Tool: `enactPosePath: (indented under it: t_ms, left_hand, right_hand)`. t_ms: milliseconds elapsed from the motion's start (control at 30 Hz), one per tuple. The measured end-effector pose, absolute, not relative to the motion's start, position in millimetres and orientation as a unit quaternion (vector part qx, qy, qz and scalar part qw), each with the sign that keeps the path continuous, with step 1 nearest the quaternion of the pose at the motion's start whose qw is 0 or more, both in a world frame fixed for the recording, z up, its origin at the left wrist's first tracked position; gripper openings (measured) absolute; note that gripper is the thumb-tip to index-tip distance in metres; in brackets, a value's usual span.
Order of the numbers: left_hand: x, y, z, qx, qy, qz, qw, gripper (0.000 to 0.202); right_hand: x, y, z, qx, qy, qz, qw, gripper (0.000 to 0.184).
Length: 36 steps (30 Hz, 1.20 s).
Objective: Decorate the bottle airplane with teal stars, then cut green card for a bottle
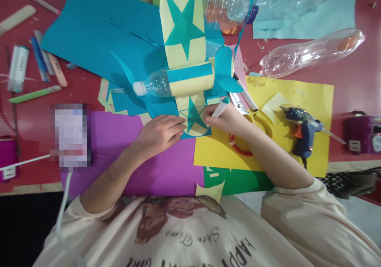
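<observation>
A toy plane made from a plastic bottle (157, 83) wrapped in pale yellow and blue paper lies before me, its white cap pointing left. Its long pale yellow wing (185, 56) carries green stars, one at the far end and one partly coloured-looking green star (193, 115) at the near end. My right hand (226, 118) grips a white marker (220, 107) with a green end, at the right edge of the near star; the marker's tip is hidden by the fingers. My left hand (160, 134) lies with fingers extended, fingertips touching the wing's near left edge.
Purple (166, 168), yellow (315, 100) and blue (89, 33) sheets cover the table. To the right are a glue gun (303, 134), a tape roll (264, 126) and a clear bottle (312, 52). Several markers (19, 68) and a cabled phone (71, 136) lie left.
</observation>
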<state>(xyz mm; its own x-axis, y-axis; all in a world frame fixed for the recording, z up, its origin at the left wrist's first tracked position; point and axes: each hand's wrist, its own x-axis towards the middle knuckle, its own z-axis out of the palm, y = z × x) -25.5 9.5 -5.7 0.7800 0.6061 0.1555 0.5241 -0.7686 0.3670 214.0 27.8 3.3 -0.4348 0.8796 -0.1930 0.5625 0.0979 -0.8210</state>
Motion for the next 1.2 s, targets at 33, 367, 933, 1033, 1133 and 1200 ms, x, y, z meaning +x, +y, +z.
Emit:
enactPosePath:
  t_ms: [33, 367, 933, 1033, 1133, 1200]
  left_hand:
    - [-25.5, 9.5, -5.7, 0.931, 0.303, 0.136, 0.153, 0.032]
    - [-24.9, 9.2, -5.0, 0.93, 0.301, 0.149, 0.15, 0.03]
    - [-24.2, 9.2, -7.3, 0.933, 0.297, 0.142, 0.147, 0.032]
    - [-23.4, 9.2, -5.4, 0.934, 0.293, 0.143, 0.145, 0.032]
    - [-22.7, 9.4, -3.9, 0.935, 0.287, 0.153, 0.14, 0.032]
    - [-22.5, 9.6, -3.7, 0.935, 0.286, 0.161, 0.138, 0.032]
  right_hand:
    - [213.9, 27.9, 2.8, -0.505, -0.714, 0.448, 0.184, 0.022]
    - [215.6, 28.7, 5.0, -0.493, -0.688, 0.491, 0.205, 0.019]
    - [206.7, 19.2, -7.0, -0.443, -0.697, 0.439, 0.354, 0.026]
    - [203.6, 16.0, -8.1, -0.438, -0.699, 0.429, 0.368, 0.021]
    - [201.3, 15.2, -8.3, -0.418, -0.714, 0.426, 0.366, 0.016]
    - [200.6, 15.3, -8.7, -0.413, -0.718, 0.432, 0.357, 0.015]
